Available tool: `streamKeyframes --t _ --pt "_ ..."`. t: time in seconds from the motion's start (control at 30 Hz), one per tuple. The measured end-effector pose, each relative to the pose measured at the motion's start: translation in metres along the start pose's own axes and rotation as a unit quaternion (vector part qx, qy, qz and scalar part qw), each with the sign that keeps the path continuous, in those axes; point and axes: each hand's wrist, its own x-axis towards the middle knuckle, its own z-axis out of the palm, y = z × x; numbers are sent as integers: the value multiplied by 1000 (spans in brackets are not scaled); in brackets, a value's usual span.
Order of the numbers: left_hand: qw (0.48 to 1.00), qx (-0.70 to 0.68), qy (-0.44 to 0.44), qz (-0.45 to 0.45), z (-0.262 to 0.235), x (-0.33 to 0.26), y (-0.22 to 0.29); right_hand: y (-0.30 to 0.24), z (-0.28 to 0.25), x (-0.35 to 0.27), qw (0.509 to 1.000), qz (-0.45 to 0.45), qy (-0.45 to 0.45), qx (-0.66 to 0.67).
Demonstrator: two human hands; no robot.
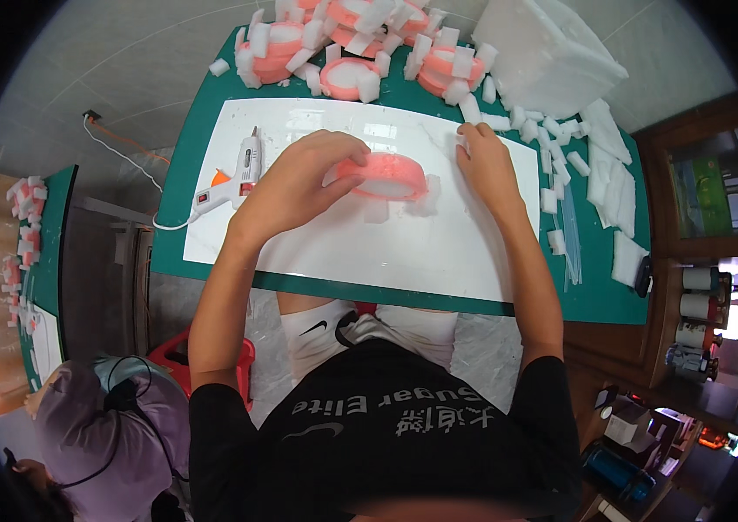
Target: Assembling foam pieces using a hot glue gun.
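Observation:
My left hand (312, 178) grips the left side of a pink ring (404, 171) between thumb and fingers, over the glossy white board (299, 252). A white foam block (430, 193) sits against the ring's right side; a paler patch below it may be another block or a reflection. My right hand (484, 165) is at the board's far right, thumb and fingers apart and curled. Just beyond its fingertips lies a white foam strip (470, 109); whether they touch it I cannot tell. Left of my left hand rests a white glue gun (247, 170) with an orange trigger.
Several pink rings with foam blocks (352, 78) crowd the green table's (179, 209) far edge. A big white foam block (543, 61) stands at the back right, with loose foam pieces and clear glue sticks (571, 235) along the right. Another person (108, 426) sits at lower left.

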Motion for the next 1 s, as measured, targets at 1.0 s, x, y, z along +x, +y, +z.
streamKeyframes --t 1.0 --pt "999 39 -13 14 5 2 -3 -110 -8 -46 938 -253 232 52"
